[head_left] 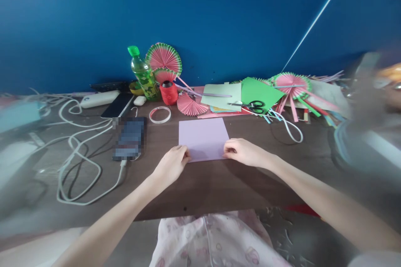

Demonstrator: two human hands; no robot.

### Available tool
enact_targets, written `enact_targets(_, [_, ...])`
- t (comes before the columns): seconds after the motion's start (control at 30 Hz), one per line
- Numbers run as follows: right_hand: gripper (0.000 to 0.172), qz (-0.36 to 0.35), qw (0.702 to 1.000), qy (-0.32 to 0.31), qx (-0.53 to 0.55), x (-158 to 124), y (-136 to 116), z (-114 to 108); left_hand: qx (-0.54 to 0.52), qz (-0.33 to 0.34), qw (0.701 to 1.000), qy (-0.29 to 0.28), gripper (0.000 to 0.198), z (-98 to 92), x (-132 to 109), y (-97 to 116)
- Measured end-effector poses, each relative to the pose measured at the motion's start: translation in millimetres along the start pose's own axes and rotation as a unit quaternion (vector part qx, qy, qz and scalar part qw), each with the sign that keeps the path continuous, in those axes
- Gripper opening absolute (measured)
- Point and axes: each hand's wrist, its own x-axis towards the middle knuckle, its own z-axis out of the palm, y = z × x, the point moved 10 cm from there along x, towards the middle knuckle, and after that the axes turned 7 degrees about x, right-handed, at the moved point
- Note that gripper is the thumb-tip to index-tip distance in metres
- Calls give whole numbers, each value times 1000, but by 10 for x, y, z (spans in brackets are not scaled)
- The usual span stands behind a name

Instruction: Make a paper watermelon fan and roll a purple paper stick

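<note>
A sheet of light purple paper (pixel 203 135) lies flat on the dark brown table (pixel 200 192) in front of me. My left hand (pixel 176 160) pinches its near left corner, fingers curled together at the edge. At the near right corner my right hand (pixel 241 151) has its fingers closed on the same sheet. The near edge runs between the two hands. Fingertips partly cover both corners.
Left of the paper are a phone (pixel 130 138), looped white cables (pixel 73 154) and a tape roll (pixel 160 115). Behind stand a green-capped bottle (pixel 144 73), a red container (pixel 169 93) and pink pleated paper fans (pixel 191 105). Black scissors (pixel 255 106) rest on green paper (pixel 258 91).
</note>
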Motion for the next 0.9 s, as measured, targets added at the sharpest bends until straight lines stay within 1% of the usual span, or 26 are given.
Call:
enact_targets(0.2, [18, 1, 1000, -13, -12, 9, -20, 4, -2, 6, 1000, 11, 9, 11, -3, -27])
enact_targets(0.3, [18, 6, 1000, -10, -13, 1, -18, -2, 12, 26, 999, 21, 9, 23, -8, -23])
enact_targets(0.4, [17, 19, 1000, 2, -16, -12, 19, -6, 81, 59, 994, 47, 9, 11, -36, 28])
enact_targets(0.47, [12, 15, 1000, 12, -7, -18, 29, -3, 143, 89, 983, 71, 13, -10, -73, 103])
enact_targets(0.53, [2, -11, 999, 25, 18, -21, 5, -7, 194, 143, 967, 82, 27, 8, -125, 238])
enact_targets(0.6, [14, -54, 997, 26, 48, -25, -50, 8, 227, 215, 947, 69, 45, 76, -187, 387])
enact_targets(0.67, [25, -95, 993, 12, 62, -31, -100, 49, 238, 261, 934, 46, 54, 138, -226, 471])
enact_targets(0.7, [28, -110, 992, 4, 61, -33, -116, 72, 238, 269, 933, 38, 54, 151, -228, 481])
enact_targets(0.8, [34, -138, 990, -14, 34, -36, -147, 116, 230, 259, 938, 27, 54, 141, -200, 470])
enact_targets(0.9, [42, -152, 987, -41, -24, -50, -199, 167, 232, 250, 940, 23, 52, 135, -199, 508])
